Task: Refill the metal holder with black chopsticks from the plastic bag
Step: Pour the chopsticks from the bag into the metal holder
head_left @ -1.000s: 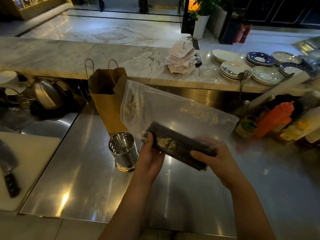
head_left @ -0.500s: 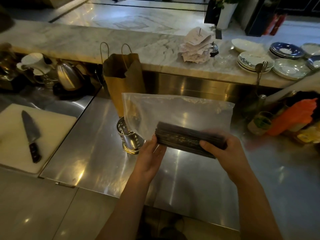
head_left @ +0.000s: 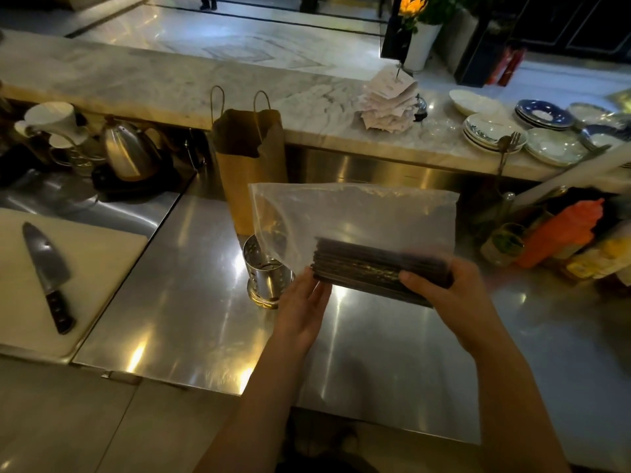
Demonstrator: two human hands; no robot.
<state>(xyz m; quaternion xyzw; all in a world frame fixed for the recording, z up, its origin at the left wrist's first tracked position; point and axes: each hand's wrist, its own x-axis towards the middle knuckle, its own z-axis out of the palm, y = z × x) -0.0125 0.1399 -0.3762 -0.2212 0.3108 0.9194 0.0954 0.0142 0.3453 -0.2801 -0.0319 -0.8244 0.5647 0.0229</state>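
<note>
A clear plastic bag stands up in the air above the steel counter, with a bundle of black chopsticks lying level along its bottom. My right hand grips the bundle's right end through the bag. My left hand rests with its fingers against the bundle's left end, supporting it. The perforated metal holder stands upright on the counter just left of my left hand, partly behind the bag's lower corner. It looks empty.
A brown paper bag stands behind the holder. A knife lies on a white cutting board at the left. A kettle sits at back left. Sauce bottles crowd the right; plates and receipts sit on the marble ledge.
The bundle has turned from slanted to nearly level and sits a little farther right of the holder. My view has shifted, bringing the cutting board and knife into sight.
</note>
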